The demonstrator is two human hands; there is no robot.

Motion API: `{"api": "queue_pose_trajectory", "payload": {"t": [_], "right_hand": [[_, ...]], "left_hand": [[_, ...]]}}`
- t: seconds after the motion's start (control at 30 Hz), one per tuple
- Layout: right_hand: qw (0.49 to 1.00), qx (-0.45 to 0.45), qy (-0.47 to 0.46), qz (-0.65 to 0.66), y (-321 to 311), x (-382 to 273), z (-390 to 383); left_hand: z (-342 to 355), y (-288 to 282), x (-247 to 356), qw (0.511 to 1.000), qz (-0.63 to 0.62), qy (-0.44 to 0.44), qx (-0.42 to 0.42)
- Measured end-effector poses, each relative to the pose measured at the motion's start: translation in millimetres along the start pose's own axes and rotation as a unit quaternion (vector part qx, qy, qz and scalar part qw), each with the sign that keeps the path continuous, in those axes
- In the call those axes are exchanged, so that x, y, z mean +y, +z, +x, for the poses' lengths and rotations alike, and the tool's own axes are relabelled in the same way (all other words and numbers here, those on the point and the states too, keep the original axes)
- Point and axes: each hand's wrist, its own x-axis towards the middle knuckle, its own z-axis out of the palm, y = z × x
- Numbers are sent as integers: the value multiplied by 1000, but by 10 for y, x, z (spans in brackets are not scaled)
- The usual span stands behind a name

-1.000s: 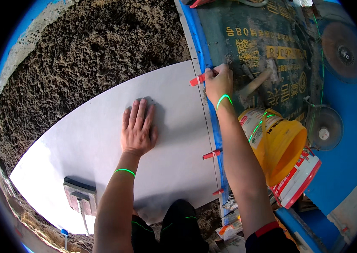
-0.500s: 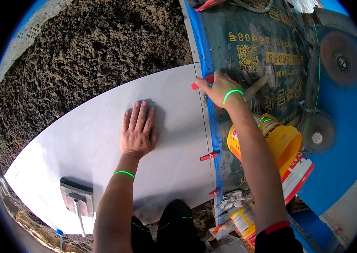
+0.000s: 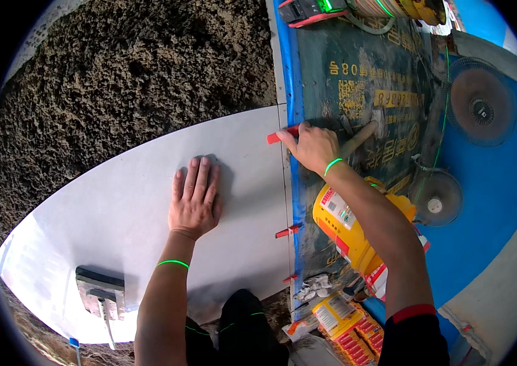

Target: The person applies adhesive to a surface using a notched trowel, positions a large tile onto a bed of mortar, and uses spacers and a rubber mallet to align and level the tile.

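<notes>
My left hand [image 3: 195, 198] lies flat on a large white tile [image 3: 130, 177], fingers stretched out. Reaching to the tile's right edge, my right hand [image 3: 313, 146] is closed on a red tile-leveling wedge [image 3: 275, 138]. The wedge's tip lies across the thin seam with the narrow tile strip; its other end is hidden by my fingers. Along the same seam, nearer me, sit two more red wedges [image 3: 288, 231]. Left of my left forearm, a grey rectangular pad tool [image 3: 100, 291] with a pale handle rests on the tile.
Rough brown mortar [image 3: 136, 67] borders the tile's curved far side. To the right, blue film edges a dark green printed sheet [image 3: 356, 91], where a mallet [image 3: 362, 135] lies. A yellow bucket [image 3: 344, 226] sits beneath my right forearm. A fan [image 3: 481, 110] and a laser level [image 3: 310, 9] stand farther off.
The view has shifted, so most things sit farther left and lower, and more of the laser level shows at the top. Both hands keep their places on the tile and the wedge.
</notes>
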Motion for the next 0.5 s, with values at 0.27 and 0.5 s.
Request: {"api": "queue_pose_trajectory", "payload": {"t": [0.27, 0.5], "right_hand": [[998, 44, -35, -4, 165, -106, -29], [993, 28, -14, 110, 127, -28, -75]], "left_hand": [[-88, 20, -89, 1000, -2, 7, 3], [37, -31, 10, 1000, 19, 9, -5]]}}
